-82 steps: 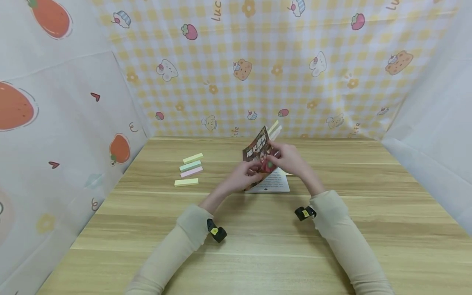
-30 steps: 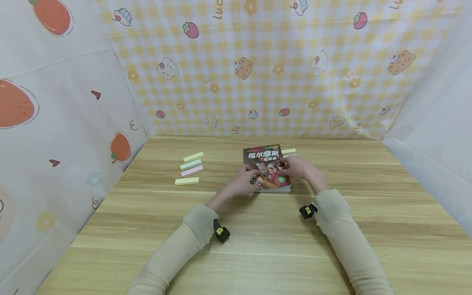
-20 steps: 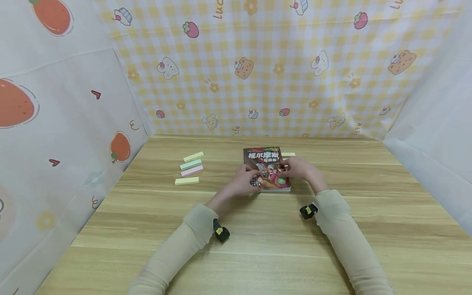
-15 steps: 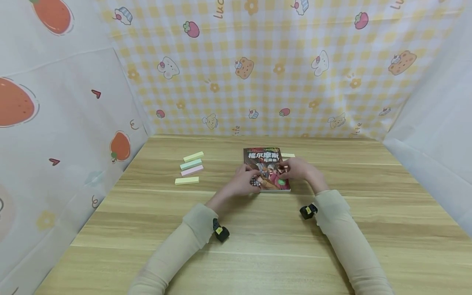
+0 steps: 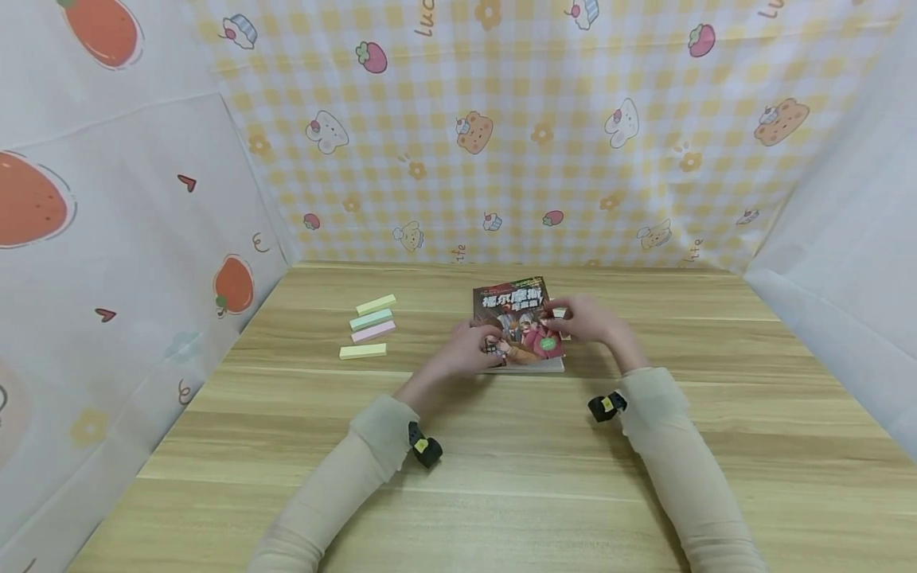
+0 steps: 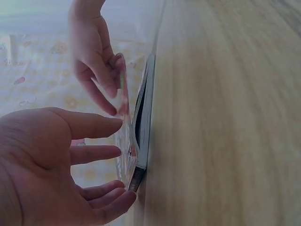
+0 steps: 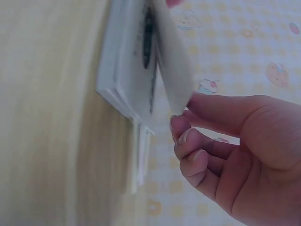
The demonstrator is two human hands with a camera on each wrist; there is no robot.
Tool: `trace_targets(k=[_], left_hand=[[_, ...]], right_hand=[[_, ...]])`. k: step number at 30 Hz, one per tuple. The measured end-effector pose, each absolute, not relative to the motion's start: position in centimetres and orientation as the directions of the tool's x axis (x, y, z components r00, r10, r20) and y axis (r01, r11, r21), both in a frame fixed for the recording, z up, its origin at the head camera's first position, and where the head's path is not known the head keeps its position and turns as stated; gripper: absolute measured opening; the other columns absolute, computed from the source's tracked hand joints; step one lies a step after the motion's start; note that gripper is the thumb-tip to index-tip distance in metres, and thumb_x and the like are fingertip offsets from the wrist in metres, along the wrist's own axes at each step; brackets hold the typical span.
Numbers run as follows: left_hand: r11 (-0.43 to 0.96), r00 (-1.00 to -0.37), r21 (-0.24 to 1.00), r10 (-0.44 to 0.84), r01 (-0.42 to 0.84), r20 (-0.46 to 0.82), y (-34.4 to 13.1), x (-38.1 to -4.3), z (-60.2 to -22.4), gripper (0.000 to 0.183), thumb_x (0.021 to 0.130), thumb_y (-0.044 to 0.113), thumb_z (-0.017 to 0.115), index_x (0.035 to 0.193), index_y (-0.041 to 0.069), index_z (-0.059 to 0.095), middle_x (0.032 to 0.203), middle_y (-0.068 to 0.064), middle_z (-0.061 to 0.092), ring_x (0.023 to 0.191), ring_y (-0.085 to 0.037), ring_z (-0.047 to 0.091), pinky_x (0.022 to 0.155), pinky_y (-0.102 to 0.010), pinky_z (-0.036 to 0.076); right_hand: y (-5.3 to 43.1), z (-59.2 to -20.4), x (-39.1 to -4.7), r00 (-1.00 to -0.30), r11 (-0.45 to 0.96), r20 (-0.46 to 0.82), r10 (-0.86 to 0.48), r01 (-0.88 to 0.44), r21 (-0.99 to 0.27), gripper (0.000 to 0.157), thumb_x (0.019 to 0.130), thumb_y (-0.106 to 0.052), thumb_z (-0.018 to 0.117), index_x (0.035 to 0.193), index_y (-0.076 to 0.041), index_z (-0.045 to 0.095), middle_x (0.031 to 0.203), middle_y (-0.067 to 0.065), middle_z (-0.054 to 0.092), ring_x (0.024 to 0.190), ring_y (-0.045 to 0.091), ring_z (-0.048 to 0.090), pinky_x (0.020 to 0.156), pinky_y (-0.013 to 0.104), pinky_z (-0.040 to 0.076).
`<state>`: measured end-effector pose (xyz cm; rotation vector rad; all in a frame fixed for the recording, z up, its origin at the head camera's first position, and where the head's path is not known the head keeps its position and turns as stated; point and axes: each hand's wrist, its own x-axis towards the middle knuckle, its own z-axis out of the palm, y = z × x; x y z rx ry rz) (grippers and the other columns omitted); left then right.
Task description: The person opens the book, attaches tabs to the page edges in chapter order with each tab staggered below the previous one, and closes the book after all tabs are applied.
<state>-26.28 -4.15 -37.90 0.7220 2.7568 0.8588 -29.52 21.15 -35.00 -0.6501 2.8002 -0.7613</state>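
Note:
A paperback book (image 5: 517, 306) with a dark illustrated cover lies on the wooden table, its front cover partly lifted. The right hand (image 5: 589, 318) pinches the cover's free edge between thumb and fingers; the right wrist view shows the lifted leaf (image 7: 175, 70) apart from the pages below. Pale sticky tabs (image 7: 141, 160) stick out from the pages' edge. At the spine side, the left hand (image 5: 466, 348) touches the book. Its thumb and fingers (image 6: 96, 154) look extended in the left wrist view, with tips at the cover and spine.
Left of the book lie several sticky-note strips: a yellow strip (image 5: 376, 304), a green strip (image 5: 370, 320), a pink strip (image 5: 372, 332) and a nearer yellow strip (image 5: 363, 351). A checked cloth (image 5: 430, 183) hangs behind the table (image 5: 501, 477).
Earlier the cover was raised high, then lowered flat onto the book. Now the right hand has moved slightly right and up, lifting the cover again. The left hand has shifted slightly left.

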Motion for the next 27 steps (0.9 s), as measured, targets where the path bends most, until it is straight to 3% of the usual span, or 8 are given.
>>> trace_targets(k=[3,8,16,21,27], left_hand=[[0.724,-0.877,0.555,0.479,0.409,0.022,-4.2,-26.4,-37.8,0.042,0.093,0.019,0.068,0.133,0.007,0.064,0.124,-0.016,0.065,0.124,-0.034,0.044,0.1,-0.044,0.04],[0.731,-0.897,0.573,0.442,0.372,0.019,-4.3,-26.5,-37.7,0.046,0.092,0.018,0.07,0.136,0.006,0.061,0.127,-0.017,0.062,0.125,-0.033,0.044,0.102,-0.044,0.041],[0.713,-0.921,0.637,0.389,0.295,-0.009,-4.7,-26.2,-37.5,0.051,0.092,0.009,0.068,0.14,-0.001,0.055,0.14,-0.02,0.055,0.132,-0.037,0.044,0.106,-0.05,0.041],[0.712,-0.924,0.648,0.381,0.27,-0.033,-4.9,-26.2,-37.6,0.057,0.091,0.009,0.07,0.144,0.0,0.052,0.142,-0.021,0.053,0.133,-0.037,0.045,0.107,-0.053,0.042],[0.723,-0.909,0.62,0.414,0.303,-0.039,-5.0,-26.4,-37.6,0.064,0.088,0.008,0.071,0.148,0.005,0.05,0.144,-0.02,0.053,0.13,-0.038,0.047,0.105,-0.052,0.043]], right_hand=[[21.5,-34.5,-29.5,-0.898,0.75,-0.038,-0.438,-0.341,-0.567,0.047,0.098,-0.009,0.066,0.138,0.01,0.052,0.079,0.02,0.07,0.055,0.025,0.06,0.053,0.028,0.047],[21.8,-34.0,-29.2,-0.895,0.74,-0.074,-0.439,-0.314,-0.594,0.052,0.095,-0.011,0.07,0.139,0.009,0.052,0.085,0.021,0.071,0.066,0.037,0.065,0.058,0.034,0.054],[21.8,-34.0,-28.9,-0.874,0.815,-0.23,-0.428,-0.263,-0.517,0.062,0.092,-0.019,0.075,0.144,0.001,0.048,0.09,0.008,0.07,0.077,0.021,0.068,0.071,0.035,0.054],[21.5,-34.4,-28.8,-0.846,0.813,-0.302,-0.44,-0.232,-0.534,0.078,0.092,-0.019,0.075,0.154,0.002,0.033,0.093,0.012,0.07,0.077,0.02,0.068,0.072,0.035,0.056],[21.1,-34.9,-28.8,-0.826,0.797,-0.316,-0.466,-0.237,-0.556,0.072,0.092,-0.01,0.074,0.15,0.007,0.035,0.103,0.017,0.067,0.08,0.02,0.068,0.072,0.034,0.059]])
